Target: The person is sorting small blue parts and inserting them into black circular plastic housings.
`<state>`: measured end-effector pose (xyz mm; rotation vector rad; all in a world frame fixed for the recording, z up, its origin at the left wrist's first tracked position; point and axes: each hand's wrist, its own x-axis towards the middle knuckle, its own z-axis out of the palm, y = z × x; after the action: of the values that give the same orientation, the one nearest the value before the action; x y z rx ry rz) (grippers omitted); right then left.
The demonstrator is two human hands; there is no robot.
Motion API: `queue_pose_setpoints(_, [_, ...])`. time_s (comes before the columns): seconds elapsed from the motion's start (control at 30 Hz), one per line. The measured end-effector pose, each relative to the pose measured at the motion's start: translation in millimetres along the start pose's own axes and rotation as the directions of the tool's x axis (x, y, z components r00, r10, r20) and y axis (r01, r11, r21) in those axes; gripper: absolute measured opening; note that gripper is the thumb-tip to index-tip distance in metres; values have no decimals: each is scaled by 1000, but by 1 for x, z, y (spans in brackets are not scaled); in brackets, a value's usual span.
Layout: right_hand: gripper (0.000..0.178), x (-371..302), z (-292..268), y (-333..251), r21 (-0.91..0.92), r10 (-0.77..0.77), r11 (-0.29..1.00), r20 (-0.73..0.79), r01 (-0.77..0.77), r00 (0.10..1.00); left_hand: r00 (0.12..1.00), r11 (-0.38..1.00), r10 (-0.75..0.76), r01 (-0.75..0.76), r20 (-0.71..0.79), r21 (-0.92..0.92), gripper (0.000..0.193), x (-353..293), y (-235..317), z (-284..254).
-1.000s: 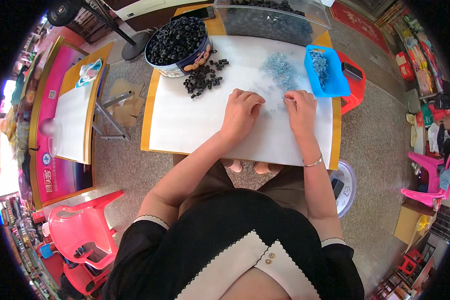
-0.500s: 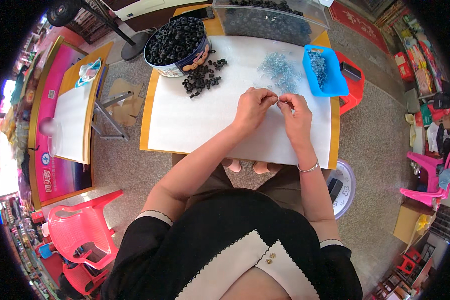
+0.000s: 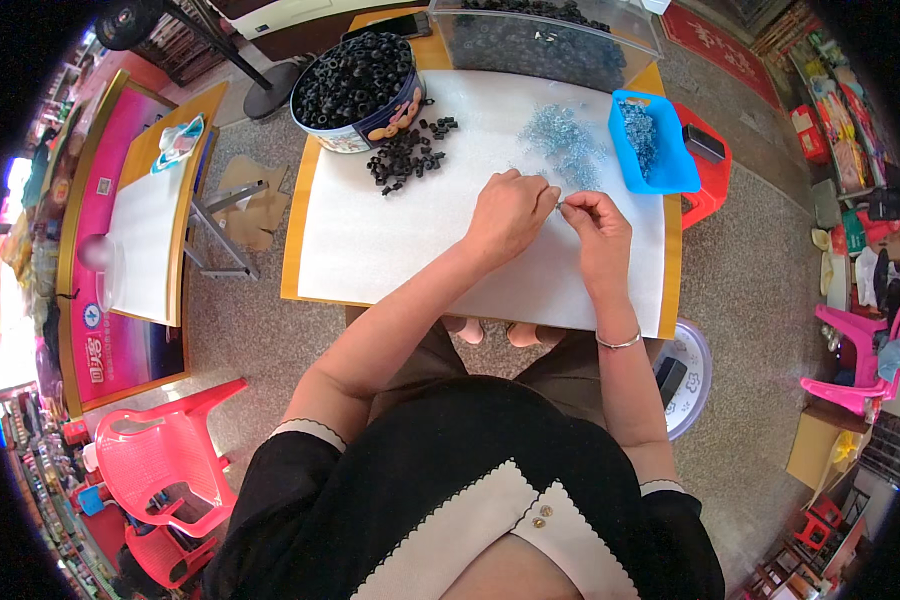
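White-topped table (image 3: 380, 250) bears loose black tubular pieces (image 3: 402, 165) far left, loose translucent pale-blue bits (image 3: 562, 140) far right; right hand (image 3: 604, 240) pinches a tiny item (image 3: 559, 206) beside left hand (image 3: 510, 218), grip unclear; finished amount indeterminable.

A matt, paper-like white sheet (image 3: 390, 240) is lying on the wood-looking desk (image 3: 294, 255); black pieces (image 3: 402, 162) at far left are looking like dull plastic, pale blue bits (image 3: 564, 148) are looking glassy, the blue tray (image 3: 676, 174) at right is showing smooth plastic, and the bracelet (image 3: 619, 343) is shining like metal

Black pieces (image 3: 407, 162), bluish pieces (image 3: 562, 145) on table (image 3: 673, 270)
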<state>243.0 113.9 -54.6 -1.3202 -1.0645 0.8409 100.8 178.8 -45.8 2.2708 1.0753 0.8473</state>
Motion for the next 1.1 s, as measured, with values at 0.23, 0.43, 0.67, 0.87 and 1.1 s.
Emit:
queue_pose_setpoints(0.23, [9,4,-6,-1,313,123,942,16,-122,992,989,946,-95,124,110,-299,25,2,-3,1])
queue_pose_setpoints(0.43, [7,0,-1,-9,50,51,998,-69,-47,996,995,945,-93,103,46,-310,16,-2,-2,4])
queue_pose_setpoints(0.67, [24,-1,1,-5,-372,79,926,2,-72,997,996,964,-87,79,-21,-255,15,-4,9,2])
queue_pose_setpoints(0.87, [20,-3,3,-1,-286,9,958,-32,-18,999,993,979,-110,100,-44,-179,15,-5,13,3])
queue_pose_setpoints(1.1, [13,-8,1,-2,-277,-36,960,-29,27,999,973,895,-233,217,7,-389,16,-7,14,5])
